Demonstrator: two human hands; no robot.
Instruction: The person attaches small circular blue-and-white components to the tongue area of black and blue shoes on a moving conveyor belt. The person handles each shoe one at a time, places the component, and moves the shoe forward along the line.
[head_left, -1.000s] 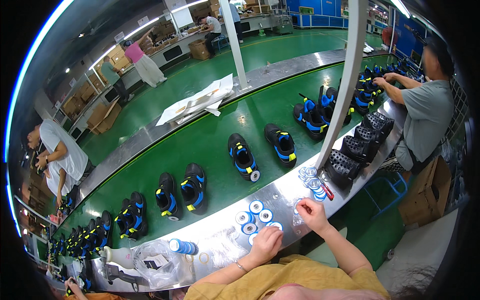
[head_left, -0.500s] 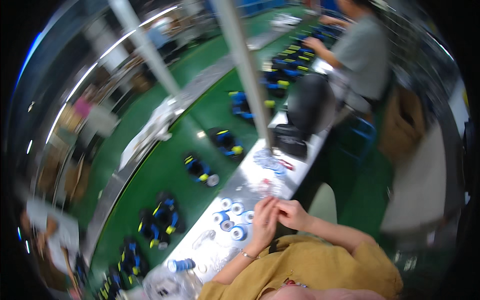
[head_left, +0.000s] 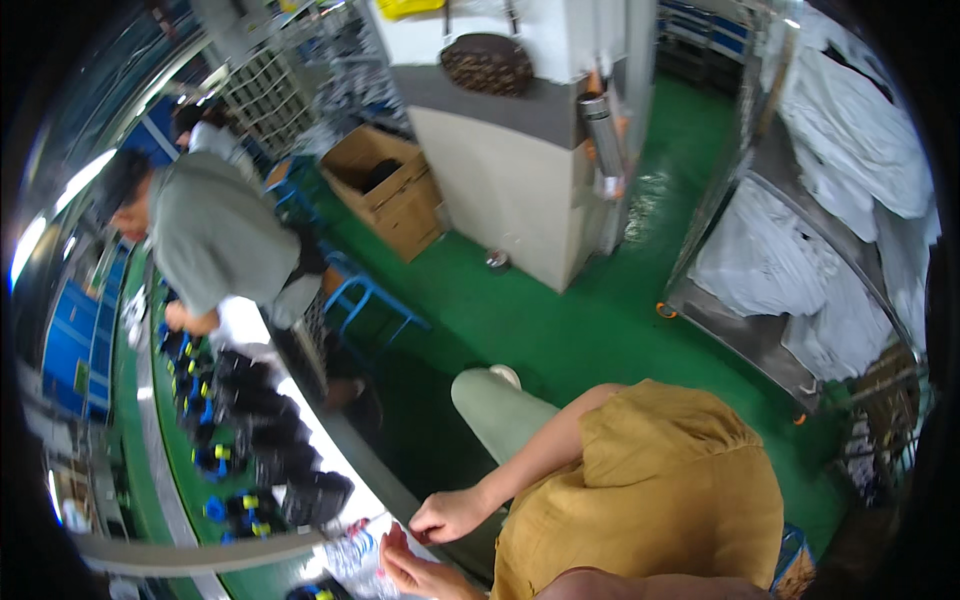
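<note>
The view had swung right since the earlier frame. At 6 o'clock, right hand [head_left: 448,516] and left hand [head_left: 415,570] met at the surface [head_left: 330,455] edge, grip pinching a small unclear item; black skates [head_left: 262,432] lay at 9 o'clock.

Bright, even overhead lighting; soft shadows only. Glare patch on the green floor [head_left: 650,190] beside the white machine [head_left: 520,150]. Heavy fisheye bending and black vignette at the rim. Edges smeared, centre fairly sharp.
</note>
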